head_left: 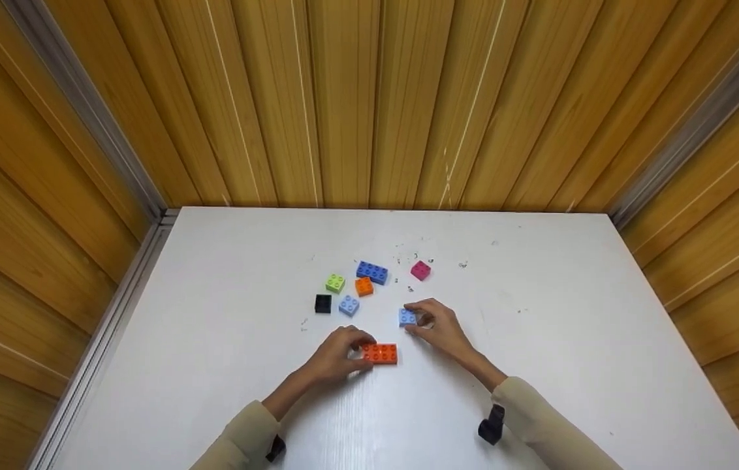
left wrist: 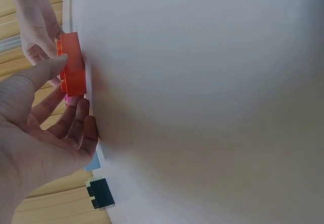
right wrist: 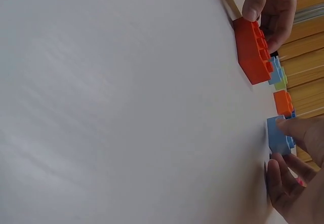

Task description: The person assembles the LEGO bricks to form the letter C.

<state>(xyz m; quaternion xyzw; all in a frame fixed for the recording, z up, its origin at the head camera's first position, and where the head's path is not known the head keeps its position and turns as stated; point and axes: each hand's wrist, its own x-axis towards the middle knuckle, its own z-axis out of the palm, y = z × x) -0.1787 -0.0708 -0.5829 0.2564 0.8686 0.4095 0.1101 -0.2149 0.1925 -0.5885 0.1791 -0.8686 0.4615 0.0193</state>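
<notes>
On the white table, my left hand [head_left: 337, 354] grips the left end of a long red-orange brick [head_left: 385, 354] between thumb and fingers. In the left wrist view the thumb lies on the side of that brick [left wrist: 74, 64]. Farther back and to the right, my right hand [head_left: 439, 328] pinches a small light blue brick [head_left: 407, 317], studs up. The right wrist view shows the thumb against this light blue brick [right wrist: 278, 137]. A gap of table separates the two held bricks.
Behind the hands lie a black brick [head_left: 323, 303], a second light blue brick [head_left: 348, 305], a lime green brick [head_left: 335, 282], an orange brick [head_left: 363, 286], a long dark blue brick [head_left: 372, 272] and a magenta brick [head_left: 420, 270]. Wood-patterned walls [head_left: 343, 104] enclose the table [head_left: 539, 365].
</notes>
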